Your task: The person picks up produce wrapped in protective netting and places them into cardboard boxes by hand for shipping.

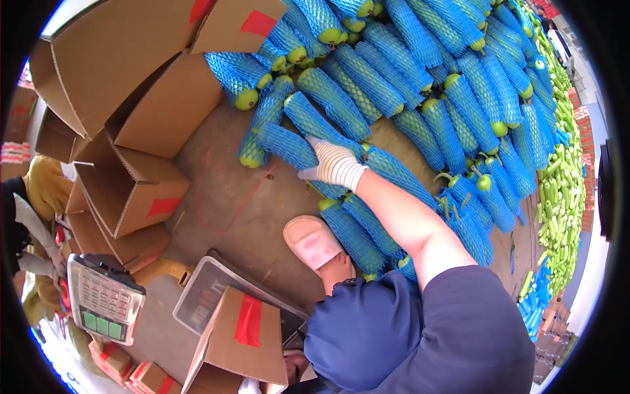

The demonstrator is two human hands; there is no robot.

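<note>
My right hand (333,164), in a striped knit glove, is closed around a long green gourd in a blue foam net (283,144). Other netted gourds lie against it, and its far end rests close to an upright netted gourd (266,121). At the bottom edge only a bit of my left hand (249,386) shows, in a white glove beside an open cardboard box (252,335) with red tape. Its fingers are hidden. The box stands on the platform of a floor scale (210,292).
Netted gourds (394,65) are heaped ahead and to the right; bare green ones (564,197) lie beyond. Open cartons (144,184) stand at left. Near the scale's keypad display (105,299) is another person's arm (36,223). My sandalled foot (315,241) is beside the gourds.
</note>
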